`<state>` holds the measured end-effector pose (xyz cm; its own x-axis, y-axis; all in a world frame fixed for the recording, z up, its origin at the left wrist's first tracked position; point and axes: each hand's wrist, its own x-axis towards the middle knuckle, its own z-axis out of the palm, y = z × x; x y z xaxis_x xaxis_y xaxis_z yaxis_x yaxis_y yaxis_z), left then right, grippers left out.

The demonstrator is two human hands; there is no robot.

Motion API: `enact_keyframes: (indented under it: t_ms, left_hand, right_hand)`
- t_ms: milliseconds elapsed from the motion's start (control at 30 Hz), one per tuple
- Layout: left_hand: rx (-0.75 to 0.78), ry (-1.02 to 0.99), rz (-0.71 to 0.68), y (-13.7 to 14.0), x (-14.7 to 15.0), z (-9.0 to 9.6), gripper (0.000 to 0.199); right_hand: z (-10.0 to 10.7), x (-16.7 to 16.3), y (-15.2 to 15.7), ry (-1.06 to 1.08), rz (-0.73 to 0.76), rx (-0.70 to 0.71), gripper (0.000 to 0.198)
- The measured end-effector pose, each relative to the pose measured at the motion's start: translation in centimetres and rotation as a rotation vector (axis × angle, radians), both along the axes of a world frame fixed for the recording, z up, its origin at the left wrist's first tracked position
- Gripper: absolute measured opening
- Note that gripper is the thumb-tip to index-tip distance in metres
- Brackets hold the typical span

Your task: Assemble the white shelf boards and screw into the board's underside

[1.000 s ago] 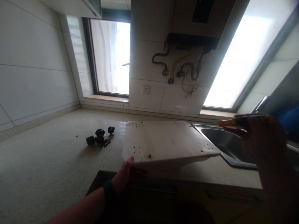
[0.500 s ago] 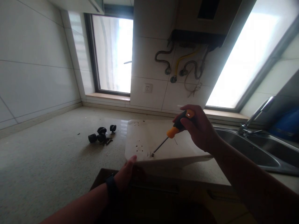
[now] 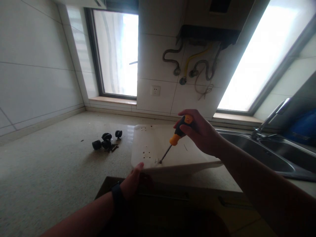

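On the tabletop (image 3: 61, 168), I see four black casters (image 3: 106, 144) left of the white plastic panel (image 3: 160, 140). My left grip (image 3: 133, 180) is closed on the panel's near-left edge; a screwdriver (image 3: 175, 139) leans over the panel, clasped in my right grip (image 3: 201, 134). Right of the panel, the sink (image 3: 249, 151).

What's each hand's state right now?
Left hand: holding the white panel by its near edge, thumb on top.
Right hand: closed around the orange-and-black screwdriver.

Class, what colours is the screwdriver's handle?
The handle is orange and black, best seen in the head view.
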<state>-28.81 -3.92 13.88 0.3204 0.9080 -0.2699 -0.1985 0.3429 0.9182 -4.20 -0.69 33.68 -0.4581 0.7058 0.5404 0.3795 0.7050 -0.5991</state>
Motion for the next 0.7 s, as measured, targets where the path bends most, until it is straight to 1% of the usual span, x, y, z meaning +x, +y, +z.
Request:
enact_keyframes:
  t_ms: [133,233,300,367,433,533,600,633,700]
  left_hand:
    - [0.006,0.01,-0.017,0.1,0.0,-0.1,0.088]
    - [0.008,0.022,-0.044,0.2,-0.1,0.0,0.086]
    - [0.001,0.017,-0.045,0.2,-0.1,-0.1,0.086]
    - [-0.003,0.005,-0.036,0.3,-0.1,-0.1,0.086]
    - [0.009,-0.005,-0.032,0.3,-0.1,-0.2,0.086]
    - [0.022,0.012,-0.026,0.2,0.0,0.0,0.087]
    - [0.018,0.036,-0.031,0.2,0.0,0.1,0.088]
    - [0.016,0.043,-0.038,0.1,0.0,0.2,0.088]
    - [0.019,0.045,-0.05,0.0,-0.1,0.2,0.088]
  right_hand:
    - [1.6,-1.3,0.0,-0.122,0.054,-0.015,0.04]
    - [2.6,-2.0,0.3,-0.16,0.112,-0.038,0.042]
    - [3.0,-2.3,0.6,-0.171,0.184,-0.063,0.046]
    - [3.2,-2.5,0.7,-0.19,0.228,-0.057,0.053]
    - [3.3,-2.7,0.8,-0.224,0.175,0.0,0.055]
    - [3.2,-3.1,0.7,-0.274,0.017,0.17,0.046]
    - [3.2,-3.1,0.7,-0.295,-0.046,0.26,0.042]
    - [3.3,-3.0,0.7,-0.299,-0.054,0.281,0.041]
    - [3.4,-2.8,0.8,-0.299,-0.028,0.263,0.044]
